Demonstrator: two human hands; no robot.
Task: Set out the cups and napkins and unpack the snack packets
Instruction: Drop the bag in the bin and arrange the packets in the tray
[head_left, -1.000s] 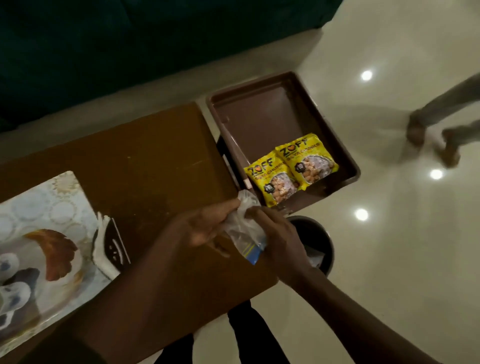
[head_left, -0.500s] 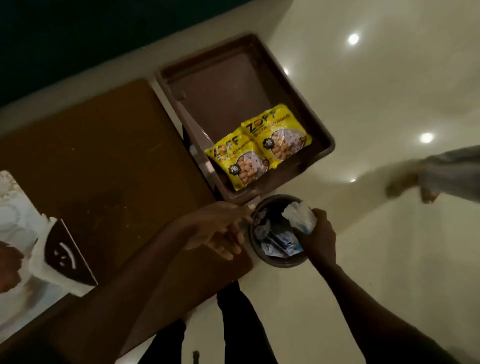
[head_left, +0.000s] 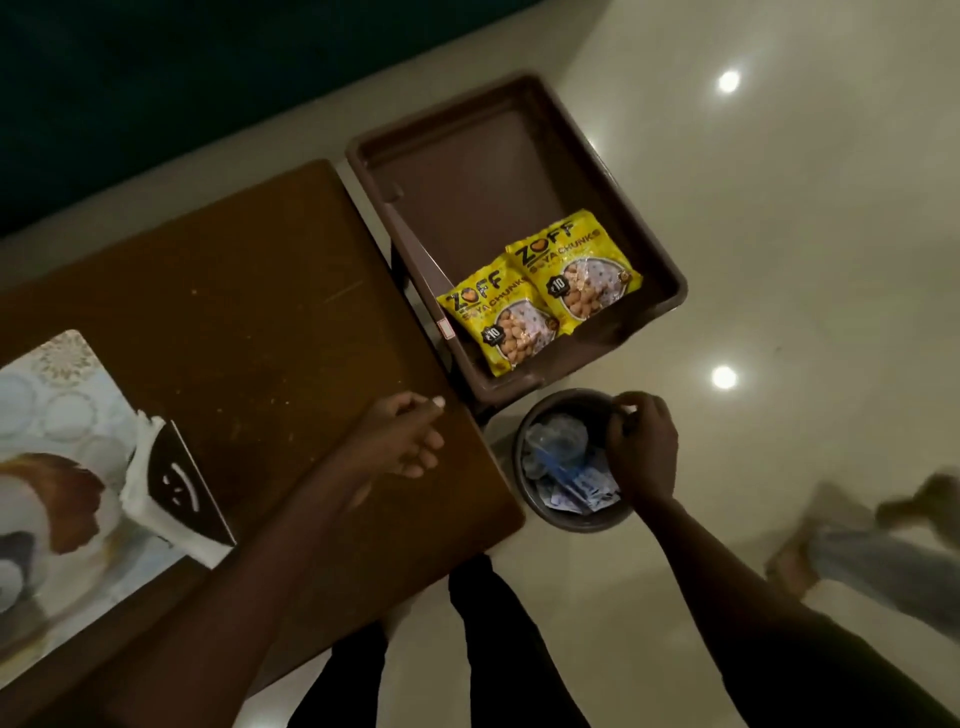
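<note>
Two yellow snack packets (head_left: 540, 291) lie side by side in the near corner of a brown tray (head_left: 519, 104). Below the tray a dark round bin (head_left: 561, 519) holds crumpled clear plastic wrappers (head_left: 558, 447). My right hand (head_left: 641, 449) hovers over the bin's right rim with fingers curled and nothing visible in it. My left hand (head_left: 405, 441) rests loosely curled above the wooden table's near right corner, holding nothing. A stack of white napkins in a dark holder (head_left: 174, 488) stands on a patterned placemat (head_left: 57, 415) at the left.
The wooden table (head_left: 234, 291) fills the left half. Shiny pale floor (head_left: 779, 234) with light reflections spreads to the right. Another person's blurred feet (head_left: 883, 545) are at the lower right. A dark green sofa (head_left: 156, 78) runs along the top. My dark trouser legs (head_left: 498, 649) are below the table.
My right hand carried the crumpled plastic wrapper from above the table to the bin and let it go there. My left hand came off the wrapper. The other person's feet moved to the lower right.
</note>
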